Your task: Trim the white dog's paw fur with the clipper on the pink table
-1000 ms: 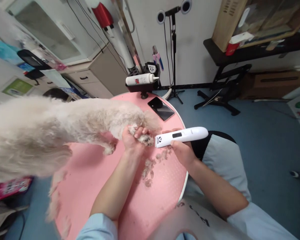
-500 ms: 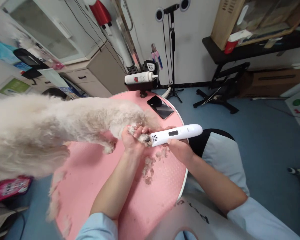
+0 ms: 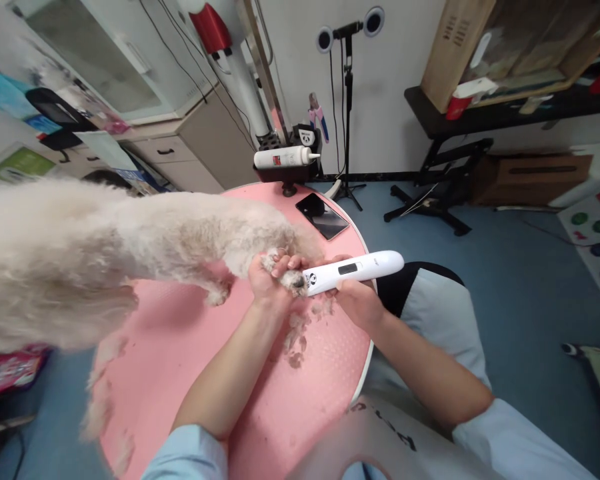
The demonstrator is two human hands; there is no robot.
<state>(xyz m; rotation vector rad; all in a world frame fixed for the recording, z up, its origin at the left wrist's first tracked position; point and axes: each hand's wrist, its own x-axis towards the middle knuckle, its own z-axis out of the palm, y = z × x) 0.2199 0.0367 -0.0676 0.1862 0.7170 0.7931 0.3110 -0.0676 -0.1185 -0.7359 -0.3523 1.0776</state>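
Observation:
A fluffy cream dog stands on the round pink table, its rear toward me. My left hand is closed around one of its hind paws, lifting it with the pads up. My right hand grips a white electric trimmer. The trimmer's head touches the underside of the held paw. Clumps of cut fur lie on the table just below the paw.
A black phone lies near the table's far edge. Behind it a white bottle rests on a black holder beside a grooming arm. A ring-light stand, a black bench and cabinets line the wall.
The trimmer has slid left from just off the paw until its head is against the pads. My left hand keeps hold of the paw.

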